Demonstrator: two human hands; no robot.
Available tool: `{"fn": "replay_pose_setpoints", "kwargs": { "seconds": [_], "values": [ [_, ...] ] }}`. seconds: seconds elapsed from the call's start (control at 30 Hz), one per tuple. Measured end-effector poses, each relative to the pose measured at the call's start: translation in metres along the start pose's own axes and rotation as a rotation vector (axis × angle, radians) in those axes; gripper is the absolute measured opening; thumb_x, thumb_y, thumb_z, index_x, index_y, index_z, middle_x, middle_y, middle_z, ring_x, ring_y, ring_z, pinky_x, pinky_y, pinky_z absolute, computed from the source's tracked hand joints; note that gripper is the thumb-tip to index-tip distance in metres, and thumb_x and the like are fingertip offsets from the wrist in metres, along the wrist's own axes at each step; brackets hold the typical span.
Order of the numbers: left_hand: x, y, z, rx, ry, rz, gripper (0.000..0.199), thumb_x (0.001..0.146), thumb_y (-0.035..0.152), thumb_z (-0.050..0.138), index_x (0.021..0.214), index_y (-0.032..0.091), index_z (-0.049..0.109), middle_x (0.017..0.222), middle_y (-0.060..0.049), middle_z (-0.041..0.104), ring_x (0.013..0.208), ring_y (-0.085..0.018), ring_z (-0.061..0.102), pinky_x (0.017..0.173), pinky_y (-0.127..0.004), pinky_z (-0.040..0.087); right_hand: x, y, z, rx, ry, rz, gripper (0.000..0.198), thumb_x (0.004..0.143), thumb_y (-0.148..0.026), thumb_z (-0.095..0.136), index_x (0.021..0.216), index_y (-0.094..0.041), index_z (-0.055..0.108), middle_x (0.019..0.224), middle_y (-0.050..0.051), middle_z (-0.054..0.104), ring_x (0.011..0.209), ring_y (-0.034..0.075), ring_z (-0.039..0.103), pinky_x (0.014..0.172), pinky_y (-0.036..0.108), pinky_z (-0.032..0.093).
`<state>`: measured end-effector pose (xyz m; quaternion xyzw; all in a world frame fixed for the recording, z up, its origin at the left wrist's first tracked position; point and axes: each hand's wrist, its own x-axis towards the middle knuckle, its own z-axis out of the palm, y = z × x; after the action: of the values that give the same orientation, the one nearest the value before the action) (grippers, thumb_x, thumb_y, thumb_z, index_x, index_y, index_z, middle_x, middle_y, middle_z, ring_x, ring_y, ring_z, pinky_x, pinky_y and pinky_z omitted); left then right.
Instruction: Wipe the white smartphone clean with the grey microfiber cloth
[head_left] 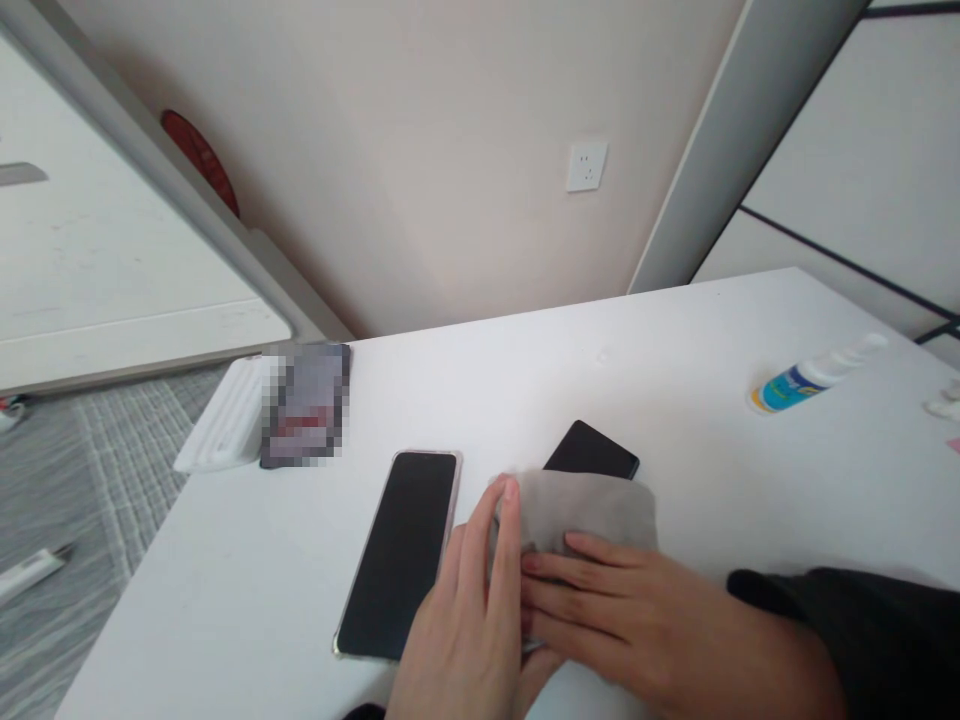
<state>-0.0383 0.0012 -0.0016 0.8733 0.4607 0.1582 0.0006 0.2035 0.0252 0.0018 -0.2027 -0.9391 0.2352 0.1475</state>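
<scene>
The right hand [637, 610] is pressing flat, fingers spread, on the grey cloth [592, 510] covering the black phone [592, 450]; the left hand [472, 600], open, is steadying its edge. Gentle, even strokes would be cleaning best. At nine o'clock, another phone [401, 550] is lying; at two o'clock, a spray bottle [814, 375]

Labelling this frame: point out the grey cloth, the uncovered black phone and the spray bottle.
Grey cloth [592, 510], head view, its upper middle.
Uncovered black phone [401, 550], head view, screen centre.
White spray bottle [814, 375], head view, its body.

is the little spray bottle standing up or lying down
Lying down: the spray bottle rests on its side on the white table, white cap end pointing right.
</scene>
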Motion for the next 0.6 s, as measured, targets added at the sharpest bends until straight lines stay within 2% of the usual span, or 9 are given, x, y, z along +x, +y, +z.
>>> {"fn": "replay_pose_setpoints", "kwargs": {
  "seconds": [0.03,0.17,0.2,0.3,0.33,0.47,0.5,0.53,0.6],
  "values": [
    [0.0,0.001,0.0,0.003,0.002,0.002,0.094,0.1,0.068,0.032,0.164,0.007,0.0,0.15,-0.028,0.052,0.126,-0.039,0.064,0.092,-0.046,0.062,0.0,0.0,-0.001,-0.001,0.006,0.01,0.075,0.1,-0.048,0.06,0.161,-0.015,0.033,0.163,0.008,0.04,0.152,0.023,0.037,0.13,0.042,0.022],
    [0.001,0.002,0.001,0.013,0.002,-0.003,0.1,0.097,0.07,0.039,0.164,0.005,0.004,0.151,-0.027,0.051,0.129,-0.04,0.061,0.094,-0.049,0.061,-0.003,0.009,-0.008,-0.173,0.112,0.246,0.098,0.091,-0.069,0.063,0.164,-0.014,0.027,0.165,0.015,0.033,0.155,0.033,0.028,0.129,0.054,0.018],
    [0.0,0.002,0.0,0.019,0.005,-0.005,0.1,0.097,0.07,0.04,0.164,0.005,0.004,0.151,-0.026,0.051,0.129,-0.04,0.061,0.094,-0.049,0.061,-0.003,0.01,-0.009,-0.163,0.081,0.223,0.097,0.093,-0.068,0.061,0.164,-0.013,0.025,0.166,0.015,0.032,0.157,0.032,0.025,0.13,0.053,0.017],
    [0.0,0.001,-0.001,0.034,-0.002,0.001,0.099,0.098,0.066,0.045,0.163,0.004,0.006,0.152,-0.026,0.051,0.129,-0.037,0.062,0.094,-0.046,0.062,0.0,0.009,-0.009,-0.037,-0.092,0.003,0.08,0.103,-0.055,0.049,0.164,-0.011,0.023,0.168,0.008,0.03,0.158,0.021,0.021,0.132,0.039,0.009],
    [0.0,0.0,-0.001,0.041,0.005,0.009,0.1,0.097,0.066,0.047,0.163,0.003,0.006,0.152,-0.026,0.051,0.129,-0.037,0.062,0.094,-0.046,0.062,0.0,0.01,-0.009,-0.035,-0.108,-0.014,0.076,0.105,-0.053,0.047,0.163,-0.012,0.024,0.168,0.007,0.031,0.158,0.019,0.022,0.132,0.037,0.008],
    [0.001,0.0,0.002,0.087,0.038,0.029,0.104,0.095,0.071,0.046,0.162,0.0,0.008,0.152,-0.025,0.051,0.128,-0.038,0.062,0.094,-0.047,0.062,-0.001,0.014,-0.007,-0.23,0.076,0.245,0.093,0.096,-0.068,0.055,0.162,-0.007,0.028,0.166,0.017,0.032,0.157,0.03,0.027,0.131,0.048,0.014],
    [0.001,0.0,0.004,0.095,0.044,0.035,0.103,0.096,0.071,0.043,0.162,-0.001,0.009,0.151,-0.025,0.052,0.127,-0.038,0.063,0.093,-0.047,0.062,-0.001,0.011,-0.006,-0.239,0.093,0.252,0.095,0.096,-0.068,0.056,0.161,-0.005,0.029,0.166,0.019,0.032,0.157,0.032,0.025,0.13,0.05,0.015],
    [0.002,0.0,0.005,0.099,0.047,0.048,0.101,0.098,0.07,0.039,0.162,-0.002,0.009,0.15,-0.026,0.053,0.127,-0.037,0.063,0.093,-0.047,0.062,0.0,0.008,-0.004,-0.202,0.069,0.187,0.09,0.099,-0.063,0.055,0.161,-0.005,0.028,0.165,0.017,0.032,0.158,0.029,0.023,0.131,0.047,0.014],
    [0.002,-0.001,0.007,0.101,0.063,0.075,0.095,0.101,0.067,0.034,0.161,-0.003,0.01,0.147,-0.027,0.055,0.127,-0.037,0.063,0.092,-0.046,0.063,0.003,0.003,-0.002,-0.099,-0.038,0.032,0.061,0.108,-0.037,0.042,0.161,-0.01,0.03,0.165,0.009,0.037,0.157,0.017,0.024,0.131,0.034,0.01]
  ]
}}
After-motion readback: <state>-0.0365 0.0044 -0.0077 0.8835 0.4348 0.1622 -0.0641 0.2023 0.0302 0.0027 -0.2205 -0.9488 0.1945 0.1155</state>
